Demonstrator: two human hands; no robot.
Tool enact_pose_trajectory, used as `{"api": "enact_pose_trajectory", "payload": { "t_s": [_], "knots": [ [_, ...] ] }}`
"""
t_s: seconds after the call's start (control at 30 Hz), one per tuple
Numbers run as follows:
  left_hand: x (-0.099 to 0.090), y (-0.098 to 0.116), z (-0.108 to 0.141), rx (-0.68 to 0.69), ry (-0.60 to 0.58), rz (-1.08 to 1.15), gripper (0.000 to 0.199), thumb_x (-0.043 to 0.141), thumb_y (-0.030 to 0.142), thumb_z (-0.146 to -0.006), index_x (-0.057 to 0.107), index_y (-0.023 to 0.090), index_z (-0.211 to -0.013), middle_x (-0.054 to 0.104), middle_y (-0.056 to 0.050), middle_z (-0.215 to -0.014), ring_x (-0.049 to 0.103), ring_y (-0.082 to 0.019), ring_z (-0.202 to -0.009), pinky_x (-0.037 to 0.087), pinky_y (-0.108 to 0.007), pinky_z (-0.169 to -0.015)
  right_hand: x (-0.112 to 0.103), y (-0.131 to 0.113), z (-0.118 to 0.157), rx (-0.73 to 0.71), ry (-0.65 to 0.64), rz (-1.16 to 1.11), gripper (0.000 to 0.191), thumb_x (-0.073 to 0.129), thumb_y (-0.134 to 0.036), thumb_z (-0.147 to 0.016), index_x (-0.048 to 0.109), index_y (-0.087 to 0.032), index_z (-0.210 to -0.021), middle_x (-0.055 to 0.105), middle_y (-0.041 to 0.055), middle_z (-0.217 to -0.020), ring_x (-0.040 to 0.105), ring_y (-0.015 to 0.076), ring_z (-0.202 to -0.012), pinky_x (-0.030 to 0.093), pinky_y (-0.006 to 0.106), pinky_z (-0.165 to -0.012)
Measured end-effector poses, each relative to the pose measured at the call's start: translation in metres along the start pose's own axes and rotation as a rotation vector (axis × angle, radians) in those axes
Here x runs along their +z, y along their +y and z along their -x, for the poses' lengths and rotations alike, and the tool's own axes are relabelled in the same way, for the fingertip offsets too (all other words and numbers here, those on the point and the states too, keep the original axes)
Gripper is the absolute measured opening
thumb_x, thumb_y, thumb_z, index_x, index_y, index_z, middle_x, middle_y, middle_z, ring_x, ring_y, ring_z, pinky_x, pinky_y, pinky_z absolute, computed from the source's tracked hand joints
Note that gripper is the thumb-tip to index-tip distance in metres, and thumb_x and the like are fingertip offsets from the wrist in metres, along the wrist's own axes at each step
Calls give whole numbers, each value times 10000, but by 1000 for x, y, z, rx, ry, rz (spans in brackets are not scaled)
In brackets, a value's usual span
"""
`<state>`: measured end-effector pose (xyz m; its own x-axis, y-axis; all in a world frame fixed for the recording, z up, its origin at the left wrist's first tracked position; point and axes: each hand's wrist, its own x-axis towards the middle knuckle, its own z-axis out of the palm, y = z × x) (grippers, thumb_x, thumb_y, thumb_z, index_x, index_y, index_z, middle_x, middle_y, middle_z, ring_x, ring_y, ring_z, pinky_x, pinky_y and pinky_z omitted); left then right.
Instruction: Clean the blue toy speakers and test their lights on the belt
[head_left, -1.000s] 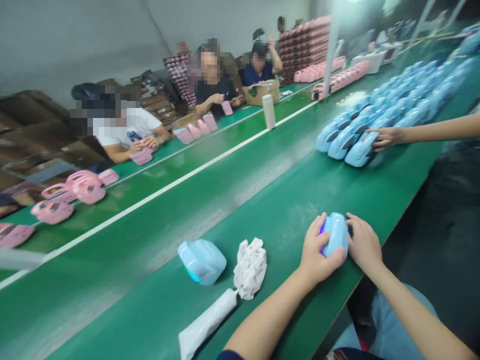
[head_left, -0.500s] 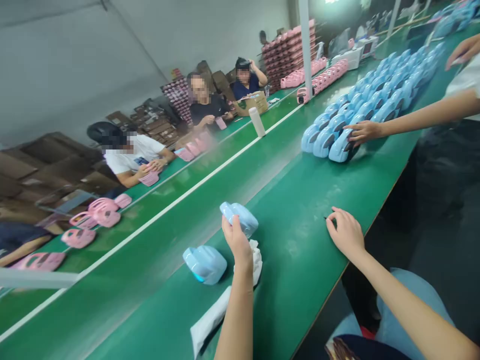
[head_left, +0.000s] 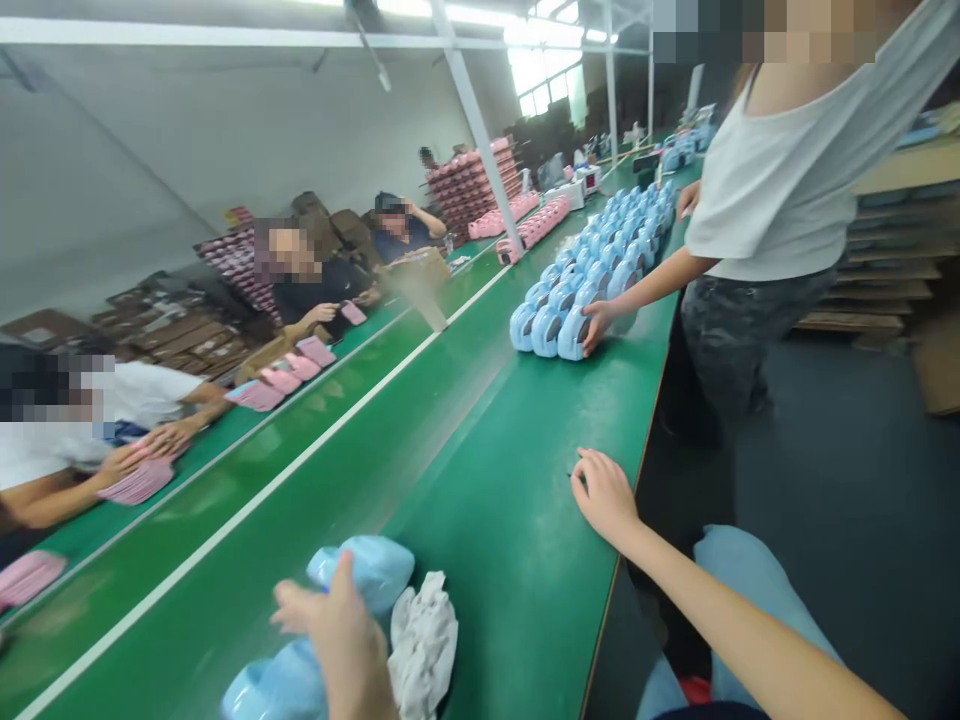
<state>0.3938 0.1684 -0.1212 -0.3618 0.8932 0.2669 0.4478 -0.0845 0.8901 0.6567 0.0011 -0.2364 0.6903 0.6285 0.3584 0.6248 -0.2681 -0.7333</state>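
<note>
My left hand [head_left: 341, 625] has its fingers spread, beside and partly in front of a glossy light-blue plastic housing [head_left: 375, 570]; it does not grip it. A second blue housing [head_left: 277, 685] lies at the bottom of the view, partly hidden by that hand. Right of the hand is a crumpled white cloth [head_left: 424, 640]. My right hand [head_left: 606, 500] rests near the green table's edge, fingers curled and pinched together. A tiny dark tip shows at its fingertips, too small to name.
Rows of blue housings [head_left: 592, 270] stand farther along the green table [head_left: 517, 480]. A co-worker's hand [head_left: 598, 325] touches the nearest row. Across the belt [head_left: 300, 500], other people handle pink parts [head_left: 142, 478]. A white post [head_left: 480, 120] rises beyond the belt.
My left hand has let go of the blue housing and opened. The view has swung, so things sit lower and further left. My right hand keeps its pinched pose.
</note>
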Motion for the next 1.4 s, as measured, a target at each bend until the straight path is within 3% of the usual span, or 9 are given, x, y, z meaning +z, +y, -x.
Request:
{"api": "enact_pose_trajectory", "payload": {
  "t_s": [0.1,0.2,0.27,0.4,0.53,0.63,0.83,1.23,1.4],
  "knots": [
    [15,24,42,210,18,127,873,718,479,-666,257,296,-1384,139,-37,-1567,12,-361,-1436,5,-556,-1160,0,0,-1,36,17,-70,105,463,-206,-836,537,-197,-762,615,142,-1167,496,319,-1174,356,507,-988],
    [52,31,112,559,-305,190,772,614,380,-796,220,228,-1443,161,-89,-1561,117,-311,-1438,89,-528,-1167,-3,3,-1,72,22,-175,102,474,-266,-842,539,-215,-781,624,103,-1156,521,288,-1143,364,489,-980],
    [83,22,156,591,-573,250,681,543,325,-856,219,227,-1447,173,-118,-1559,128,-294,-1442,170,-516,-1156,-5,7,-2,99,19,-254,142,467,-331,-857,540,-225,-798,626,85,-1158,541,265,-1119,379,472,-973],
    [130,-6,202,433,-835,275,585,460,309,-900,254,193,-1435,274,-163,-1520,235,-268,-1418,227,-504,-1144,-7,18,-31,148,18,-400,262,450,-458,-853,526,-215,-790,600,117,-1205,578,246,-1069,433,422,-927],
    [136,-15,198,330,-994,255,528,404,292,-906,321,145,-1407,378,-165,-1473,333,-247,-1377,267,-481,-1139,-8,27,-103,195,78,-481,345,528,-540,-757,525,-196,-779,484,143,-1333,597,213,-923,451,390,-874],
    [129,-11,193,394,-1060,198,502,403,240,-881,397,131,-1371,464,-153,-1417,394,-254,-1339,247,-510,-1144,-8,26,-167,251,144,-518,356,631,-524,-664,513,-194,-726,453,129,-1339,538,243,-1025,458,353,-808],
    [126,-2,193,459,-1116,124,510,392,161,-849,440,125,-1356,527,-135,-1367,450,-242,-1299,226,-535,-1149,-6,19,-245,355,54,-687,315,677,-434,-659,484,-216,-780,575,35,-880,601,191,-860,445,242,-599],
    [126,-2,192,343,-1086,213,471,434,175,-841,503,168,-1307,586,-116,-1299,523,-254,-1222,235,-521,-1141,-40,19,-254,379,-215,-827,304,721,-327,-710,449,-235,-813,573,-3,-873,646,164,-893,500,270,-759],
    [131,-7,189,202,-1017,455,346,416,196,-860,594,178,-1156,643,-110,-1164,594,-228,-1077,429,-451,-997,-71,4,-225,348,-452,-759,353,773,-370,-658,492,-213,-803,585,5,-792,641,170,-774,485,299,-748]
  ]
}}
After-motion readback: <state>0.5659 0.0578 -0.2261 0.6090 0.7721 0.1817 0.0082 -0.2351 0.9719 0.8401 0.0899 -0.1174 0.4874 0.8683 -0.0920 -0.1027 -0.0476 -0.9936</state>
